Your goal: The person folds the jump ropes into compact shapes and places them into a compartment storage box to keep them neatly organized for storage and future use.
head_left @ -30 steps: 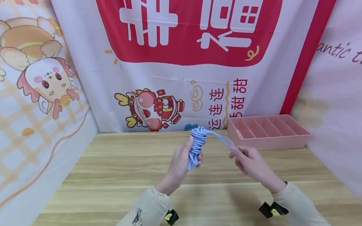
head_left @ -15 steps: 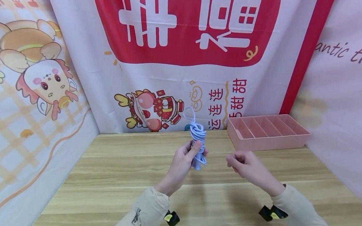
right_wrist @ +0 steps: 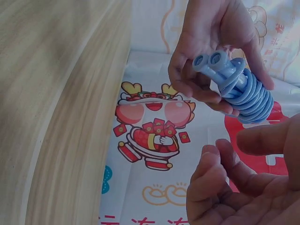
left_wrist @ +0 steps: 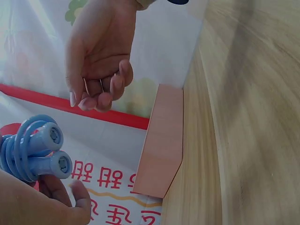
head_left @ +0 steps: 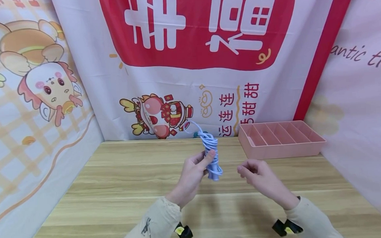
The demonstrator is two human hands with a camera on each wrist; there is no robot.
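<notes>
My left hand [head_left: 193, 171] grips a light blue jump rope [head_left: 210, 146], its cord wound in coils round two handles, the thumb lying across the coils. A loose loop of cord sticks up from the top of the bundle toward the back left. Both handle ends [left_wrist: 60, 164] show side by side in the left wrist view. To the right of the bundle and apart from it, my right hand [head_left: 261, 178] hovers over the table with loosely bent fingers and nothing in them. In the right wrist view its fingertips [right_wrist: 211, 150] are just short of the coils.
A pink divided box [head_left: 284, 150] stands at the back right of the wooden table [head_left: 127, 208], against the printed cloth backdrop [head_left: 175, 76]. Patterned cloth walls close off the left and right sides.
The right hand has let go of the cord end, which now stands up as a loop leaning left. The bundle has tilted in the left hand, bringing its handle ends lower and rightward.
</notes>
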